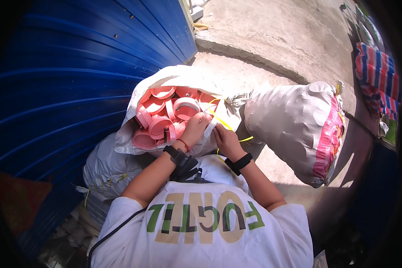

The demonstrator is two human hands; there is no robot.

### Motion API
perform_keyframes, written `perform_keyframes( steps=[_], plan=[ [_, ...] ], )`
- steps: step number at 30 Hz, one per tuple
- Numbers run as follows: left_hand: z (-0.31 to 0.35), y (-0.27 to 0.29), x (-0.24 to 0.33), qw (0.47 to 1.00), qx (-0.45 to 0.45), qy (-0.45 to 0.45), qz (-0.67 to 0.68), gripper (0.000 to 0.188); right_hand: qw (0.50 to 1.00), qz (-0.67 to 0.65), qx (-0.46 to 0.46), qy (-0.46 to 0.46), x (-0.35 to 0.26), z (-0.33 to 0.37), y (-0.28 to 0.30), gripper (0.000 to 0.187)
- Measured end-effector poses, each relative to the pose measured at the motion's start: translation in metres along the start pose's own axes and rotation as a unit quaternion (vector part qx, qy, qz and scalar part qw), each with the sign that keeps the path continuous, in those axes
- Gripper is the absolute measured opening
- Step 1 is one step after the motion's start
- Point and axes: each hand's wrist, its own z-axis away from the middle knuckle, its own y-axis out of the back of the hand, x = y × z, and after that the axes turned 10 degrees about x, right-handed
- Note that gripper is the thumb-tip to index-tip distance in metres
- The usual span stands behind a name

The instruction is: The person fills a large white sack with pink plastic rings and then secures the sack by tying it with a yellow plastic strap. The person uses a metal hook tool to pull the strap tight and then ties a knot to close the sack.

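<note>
Head view: left hand (194,129) and right hand (228,142) grip sack rim (210,127); I judge slippage could spill pink lids (160,127) alongside.

Pink lids (160,128) and a yellow strap (221,120) brighten a white sack (190,76) in a scene with a blue wall (76,89), a pink-banded white bag (281,118) and a red, white and blue striped bundle (377,69).

Lids (160,128) lie in a sack (187,76) between the wall (89,76) and another sack (290,129).
</note>
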Motion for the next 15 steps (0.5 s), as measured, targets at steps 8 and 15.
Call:
perform_keyframes(
  steps=[8,15],
  plan=[
    [-0.035,0.061,0.109,0.937,0.283,-0.189,0.075,0.03,0.976,0.032,0.189,0.107,-0.057,-0.038,0.069,0.018],
    [-0.035,0.054,0.154,0.99,0.025,-0.135,0.028,0.029,0.951,-0.308,0.006,0.024,-0.104,-0.074,0.037,0.025]
  ],
)
